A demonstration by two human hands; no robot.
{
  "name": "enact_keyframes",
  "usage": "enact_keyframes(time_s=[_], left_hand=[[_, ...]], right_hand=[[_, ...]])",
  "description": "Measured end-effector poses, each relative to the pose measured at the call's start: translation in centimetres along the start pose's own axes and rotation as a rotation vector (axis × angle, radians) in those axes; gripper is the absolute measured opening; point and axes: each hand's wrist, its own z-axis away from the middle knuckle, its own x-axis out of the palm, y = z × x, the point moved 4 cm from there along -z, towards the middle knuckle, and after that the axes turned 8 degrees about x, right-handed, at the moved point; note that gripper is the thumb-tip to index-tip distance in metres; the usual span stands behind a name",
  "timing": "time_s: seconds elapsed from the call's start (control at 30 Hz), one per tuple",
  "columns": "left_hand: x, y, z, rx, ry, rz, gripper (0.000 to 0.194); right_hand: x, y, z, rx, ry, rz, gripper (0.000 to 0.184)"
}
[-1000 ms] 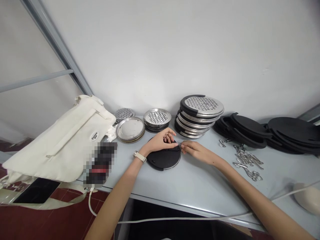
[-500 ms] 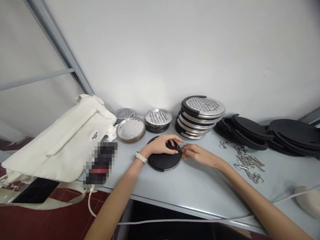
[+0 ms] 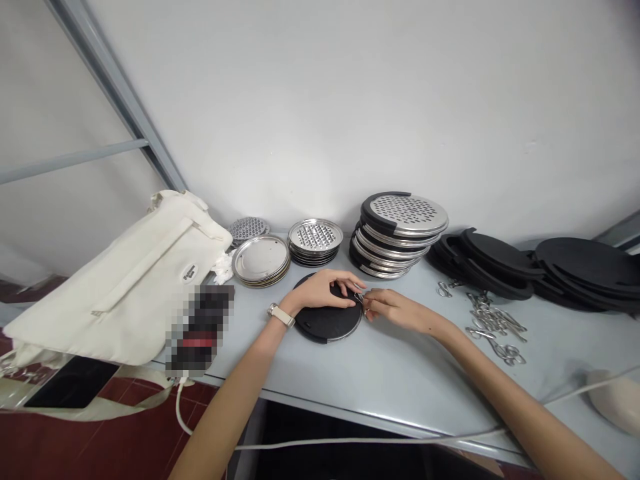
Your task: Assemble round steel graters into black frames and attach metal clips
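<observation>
Right hand [image 3: 395,309] fingertips are pinching a small metal clip [image 3: 359,297] at the edge of a black disc [image 3: 327,321]. Left hand [image 3: 323,289] is pressing flat, fingers spread, on the disc lying on the grey table [image 3: 400,373], near stacked metal graters [image 3: 397,230].

Bare tabletop [image 3: 400,373] lies open in front of the black disc [image 3: 327,321] and between it and the loose metal clips [image 3: 493,323]. Behind the disc, passage is blocked by the stack of perforated lids [image 3: 397,233] and the smaller steel plates [image 3: 263,259]. The left is closed off by the white bag [image 3: 125,280]; the right by black disc stacks [image 3: 500,260].
</observation>
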Motion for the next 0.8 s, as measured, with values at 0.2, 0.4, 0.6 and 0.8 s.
enact_keyframes(time_s=[0.2,0.4,0.6,0.8], left_hand=[[-0.03,0.08,0.00,-0.011,0.018,0.030,0.038],[-0.01,0.11,-0.07,-0.029,0.014,0.030,0.037],[0.07,-0.15,-0.10,-0.031,0.010,0.047,0.036],[0.06,-0.34,-0.07,-0.012,0.012,0.067,0.034]], right_hand=[[-0.06,0.02,-0.04,0.003,0.001,0.031,0.028],[-0.01,-0.13,0.06,-0.012,0.010,0.054,0.030],[0.06,-0.03,0.02,-0.010,0.036,0.062,0.034],[0.05,0.19,-0.08,-0.027,0.029,0.066,0.036]])
